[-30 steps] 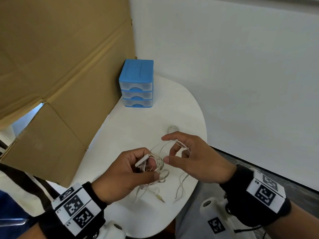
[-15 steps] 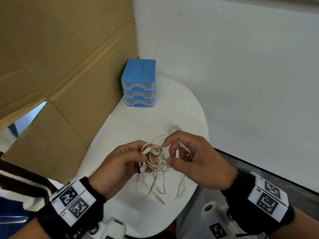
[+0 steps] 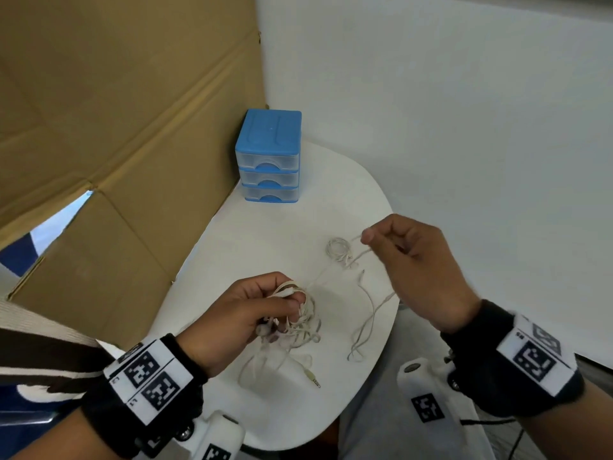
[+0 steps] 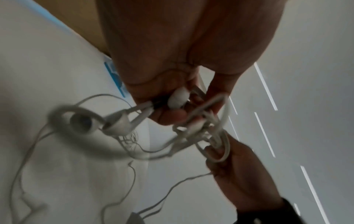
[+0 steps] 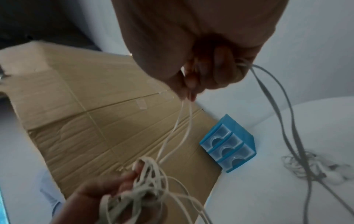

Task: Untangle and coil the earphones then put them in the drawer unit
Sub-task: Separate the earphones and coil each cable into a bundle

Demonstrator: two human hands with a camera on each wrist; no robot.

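Drawer unit [image 3: 269, 157] stands at the table's [image 3: 252, 247] far end, cardboard [image 3: 109, 127] on its left.

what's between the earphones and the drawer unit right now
Nothing on the table: bare white surface runs from the tangled earphones in the left hand to the drawer unit. All three drawers look closed, so one must be opened first.

White oval table [image 3: 265, 234]. Blue drawer unit [image 3: 269, 157] stands at its far end against the cardboard sheet [image 3: 116, 127]. Nearer than the unit: small coiled earphones [image 3: 339, 249] flat on the top; loose cable and jack plug [image 3: 313, 380] trailing by the near edge.
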